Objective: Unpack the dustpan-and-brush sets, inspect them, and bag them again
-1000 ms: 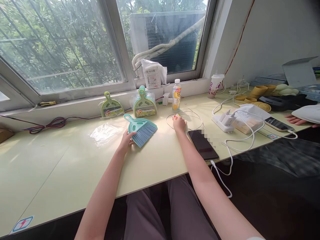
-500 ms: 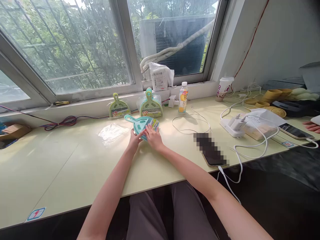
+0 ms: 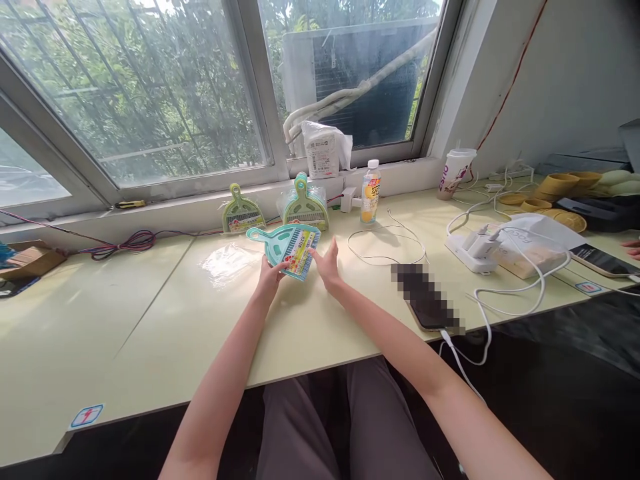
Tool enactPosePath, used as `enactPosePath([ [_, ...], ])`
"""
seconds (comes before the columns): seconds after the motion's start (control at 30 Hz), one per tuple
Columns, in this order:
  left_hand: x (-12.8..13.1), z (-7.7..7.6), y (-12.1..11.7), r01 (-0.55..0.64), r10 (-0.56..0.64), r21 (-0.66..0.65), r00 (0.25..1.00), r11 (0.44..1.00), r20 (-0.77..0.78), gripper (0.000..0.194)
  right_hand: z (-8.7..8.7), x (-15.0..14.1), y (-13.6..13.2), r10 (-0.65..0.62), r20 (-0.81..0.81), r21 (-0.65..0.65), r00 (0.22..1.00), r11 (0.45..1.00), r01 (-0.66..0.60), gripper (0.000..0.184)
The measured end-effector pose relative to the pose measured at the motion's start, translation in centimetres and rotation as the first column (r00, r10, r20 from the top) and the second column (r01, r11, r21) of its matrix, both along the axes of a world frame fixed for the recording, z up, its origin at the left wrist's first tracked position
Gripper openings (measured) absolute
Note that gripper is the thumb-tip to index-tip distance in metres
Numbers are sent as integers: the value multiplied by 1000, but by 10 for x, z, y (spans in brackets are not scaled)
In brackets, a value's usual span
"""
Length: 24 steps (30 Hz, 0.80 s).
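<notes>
A turquoise mini dustpan (image 3: 275,251) with a small brush lying in it is tilted up over the table, its handle toward the upper left. A colourful printed label (image 3: 300,252) covers part of the blue bristles. My left hand (image 3: 271,277) is closed on the dustpan's lower edge, thumb on top. At the bristle side, my right hand (image 3: 327,267) is open, its thumb by the label and its fingers held away. Clear plastic wrap (image 3: 227,265) lies left of the dustpan. Behind stand a green dustpan set (image 3: 241,212) and a wrapped stack of dustpans (image 3: 303,210).
On the right are a drink bottle (image 3: 371,193), a loose white cable (image 3: 387,259), a phone (image 3: 425,303) on a charging cord, a power strip (image 3: 470,255) and a paper cup (image 3: 455,175). Bundled wires (image 3: 125,245) lie at left. Another person's hand (image 3: 634,249) shows at the right edge.
My right hand has come off the label and moved slightly right, its fingers opening. The dustpan has tilted up, so its label and bristles show more. My left hand keeps its hold.
</notes>
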<state>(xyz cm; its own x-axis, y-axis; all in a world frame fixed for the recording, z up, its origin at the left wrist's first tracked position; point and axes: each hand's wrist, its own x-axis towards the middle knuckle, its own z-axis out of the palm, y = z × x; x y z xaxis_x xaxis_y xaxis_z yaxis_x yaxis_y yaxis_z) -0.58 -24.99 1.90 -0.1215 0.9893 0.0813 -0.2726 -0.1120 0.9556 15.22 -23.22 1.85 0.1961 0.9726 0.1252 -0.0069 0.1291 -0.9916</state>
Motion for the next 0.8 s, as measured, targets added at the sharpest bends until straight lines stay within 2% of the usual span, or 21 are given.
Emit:
enactPosePath([
  [0.03, -1, 0, 0, 10, -10, 3, 1000, 1000, -4, 64, -1, 3, 3, 129, -109, -83, 986, 987, -139, 62],
  [0.1, -2, 1, -2, 26, -27, -16, 999, 1000, -24, 64, -3, 8, 8, 338, -303, -147, 891, 907, -395, 39],
  [0.17, -2, 3, -4, 47, -49, -42, 997, 998, -61, 67, -5, 8, 10, 390, -407, -144, 826, 865, -480, 21],
  [0.23, -3, 6, -5, 79, -83, -44, 990, 996, -113, 70, -7, 7, 10, 350, -449, -138, 822, 882, -451, 13],
  [0.3, -6, 8, -4, 98, -101, -24, 977, 995, -186, 62, -8, 6, 10, 325, -472, -118, 820, 898, -424, 12],
  [0.37, -15, 7, 0, 12, -10, 6, 956, 1000, -292, 45, -8, 7, 11, 303, -484, -90, 821, 916, -392, 12],
  [0.4, -21, 5, 2, -86, 94, 38, 924, 996, -371, 40, -8, 9, 12, 290, -486, -80, 824, 925, -373, 12],
  [0.43, -29, 3, 4, -203, 222, 90, 859, 975, -461, 38, -8, 11, 12, 278, -486, -73, 829, 932, -355, 13],
  [0.47, -38, 0, 6, -315, 348, 158, 759, 936, -551, 37, -9, 12, 13, 266, -484, -71, 834, 938, -340, 13],
  [0.5, -46, -3, 7, -389, 438, 226, 639, 893, -632, 38, -9, 14, 14, 251, -483, -76, 839, 942, -326, 13],
  [0.53, -55, -5, 8, -415, 472, 268, 534, 869, -702, 40, -9, 16, 14, 235, -484, -85, 843, 946, -312, 13],
  [0.57, -63, -8, 8, -408, 453, 271, 464, 872, -761, 40, -8, 17, 15, 218, -485, -96, 847, 950, -299, 13],
  [0.6, -69, -10, 8, -379, 404, 245, 430, 893, -808, 37, -8, 18, 15, 201, -485, -107, 851, 952, -286, 13],
  [0.7, -76, -11, 6, -228, 195, 97, 461, 969, -866, 14, -6, 19, 15, 182, -476, -130, 861, 953, -273, 13],
  [0.73, -75, -10, 6, -199, 151, 60, 479, 978, -865, 15, -6, 19, 15, 183, -471, -136, 863, 952, -276, 14],
  [0.8, -70, -8, 5, -222, 132, 23, 492, 975, -860, 23, -5, 20, 15, 185, -462, -151, 867, 947, -283, 14],
])
